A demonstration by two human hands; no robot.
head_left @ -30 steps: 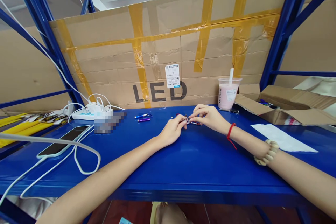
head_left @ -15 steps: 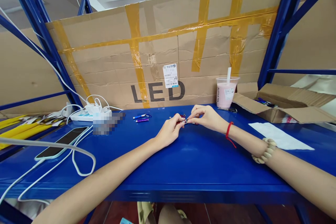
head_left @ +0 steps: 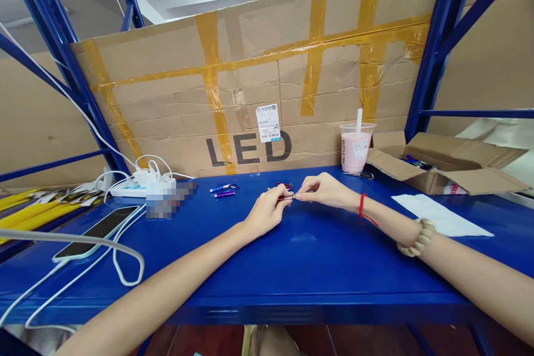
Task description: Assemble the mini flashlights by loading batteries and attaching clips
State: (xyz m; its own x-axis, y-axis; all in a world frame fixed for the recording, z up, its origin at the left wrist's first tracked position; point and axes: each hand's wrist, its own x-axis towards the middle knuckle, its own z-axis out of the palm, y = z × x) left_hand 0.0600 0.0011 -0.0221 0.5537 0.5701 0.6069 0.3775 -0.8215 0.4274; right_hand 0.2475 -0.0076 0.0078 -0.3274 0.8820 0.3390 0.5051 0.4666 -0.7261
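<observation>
My left hand (head_left: 267, 211) is closed, thumb and fingers pinching a small red metal tube (head_left: 286, 198) that looks like a mini flashlight. My right hand (head_left: 323, 190) pinches at the tube's right end, where a tiny bluish or silvery piece shows; its exact kind is too small to make out. Just behind the fingertips lies another dark red piece (head_left: 285, 186), partly covered by the hands. To the left on the blue table rest a blue mini flashlight (head_left: 221, 188) with a dark strap and a purple tube (head_left: 225, 194).
A cup of pink drink (head_left: 354, 150) with a straw stands at the back right, beside an open cardboard box (head_left: 442, 178) and white paper (head_left: 442, 216). On the left are a phone (head_left: 98, 232), white cables and a power strip (head_left: 125, 188). Taped cardboard (head_left: 250, 89) walls the back.
My hands have drawn slightly apart at the fingertips, and more of the red tube shows between them. The view has shifted slightly; the other table items stay put.
</observation>
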